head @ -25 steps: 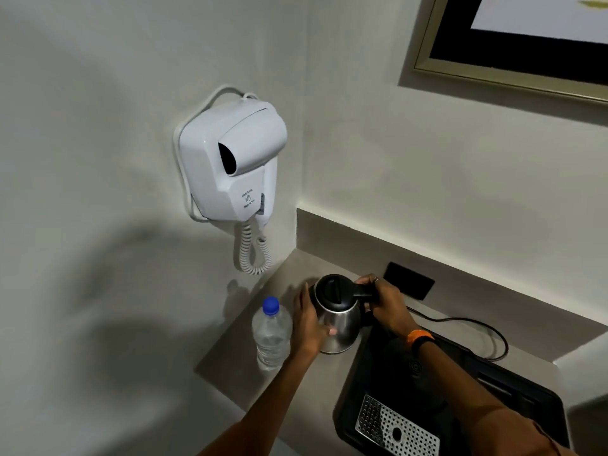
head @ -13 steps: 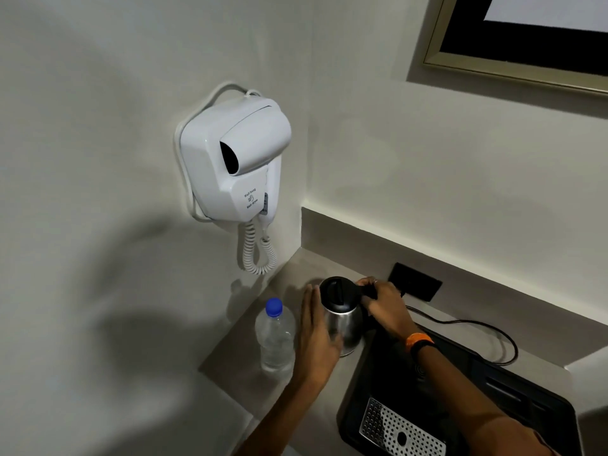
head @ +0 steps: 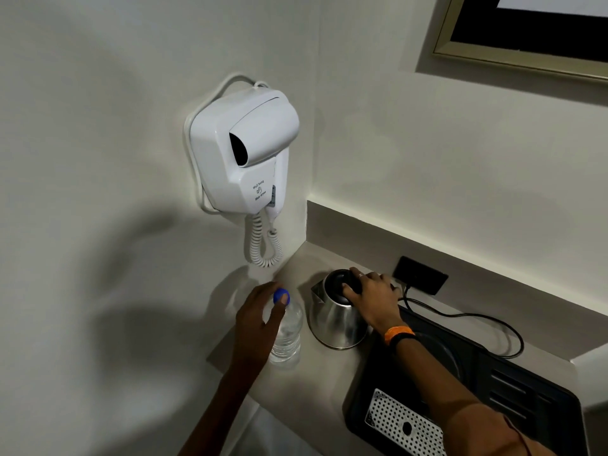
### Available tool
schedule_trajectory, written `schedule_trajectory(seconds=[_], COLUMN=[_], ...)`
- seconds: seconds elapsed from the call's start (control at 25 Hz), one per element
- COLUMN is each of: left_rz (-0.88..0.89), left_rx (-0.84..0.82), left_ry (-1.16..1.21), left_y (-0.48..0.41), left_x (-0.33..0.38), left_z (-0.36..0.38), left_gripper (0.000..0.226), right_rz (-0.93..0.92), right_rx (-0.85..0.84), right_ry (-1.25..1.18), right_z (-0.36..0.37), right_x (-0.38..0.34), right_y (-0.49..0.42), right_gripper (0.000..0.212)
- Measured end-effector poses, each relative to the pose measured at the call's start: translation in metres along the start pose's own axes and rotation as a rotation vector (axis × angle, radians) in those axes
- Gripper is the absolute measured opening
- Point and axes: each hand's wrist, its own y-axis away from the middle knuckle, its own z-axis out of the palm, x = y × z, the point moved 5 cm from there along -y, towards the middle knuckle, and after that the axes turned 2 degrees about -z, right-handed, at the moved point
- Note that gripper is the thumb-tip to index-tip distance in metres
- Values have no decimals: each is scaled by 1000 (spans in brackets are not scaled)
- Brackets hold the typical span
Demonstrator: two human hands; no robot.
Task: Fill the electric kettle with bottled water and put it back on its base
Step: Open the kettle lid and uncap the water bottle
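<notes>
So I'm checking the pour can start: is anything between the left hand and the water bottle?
Nothing visible. The left hand is already at the water bottle, fingers by its blue cap. The kettle stands apart to the bottle's right, under the right hand.

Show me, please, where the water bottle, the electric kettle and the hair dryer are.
water bottle (head: 289,337), head view, clear body below the cap.
electric kettle (head: 334,319), head view, steel side wall.
hair dryer (head: 253,149), head view, white housing.

Wall fittings and countertop extras

A white plastic wall-hung hair dryer (head: 245,156) with coiled cord hangs far left; a gold-framed picture (head: 513,57) far right; a black wall socket (head: 420,275) below it.
</notes>
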Motion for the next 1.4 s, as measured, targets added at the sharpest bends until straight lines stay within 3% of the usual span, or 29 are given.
schedule_trajectory(seconds=[0.16, 0.32, 0.44, 0.6, 0.68, 0.8, 1.0, 1.24, 1.4], left_rz=[31, 59, 82, 122, 94, 98, 66, -65, -10], left_rx=[-5, 28, 67, 146, 170, 155, 99, 186, 238], left_ry=[97, 70, 24, -17, 28, 81, 188, 75, -33], left_y=[5, 3, 5, 6, 1, -3, -1, -3, 1], left_x=[-3, -5, -6, -6, -9, -5, -4, -25, -41], left_z=[7, 11, 13, 16, 16, 19, 30, 34, 34], left_gripper=[24, 26, 28, 27, 31, 17, 23, 70, 58], right_rz=[-22, -44, -42, 48, 66, 77, 43, 28, 10], right_rx=[-49, -33, -26, -43, -53, -35, -14, 3, 5], right_ry=[52, -82, -299, -787, -919, -1049, -1086, -1076, -1052], right_z=[0, -8, -17, -24, -26, -24, -25, -23, -18], right_x=[-4, -2, 8, 27, 33, 39, 40, 42, 47], right_y=[0, -1, -4, 0, 1, -1, -3, -3, -9], right_gripper=[59, 51, 40, 32, 34, 31, 29, 29, 29])
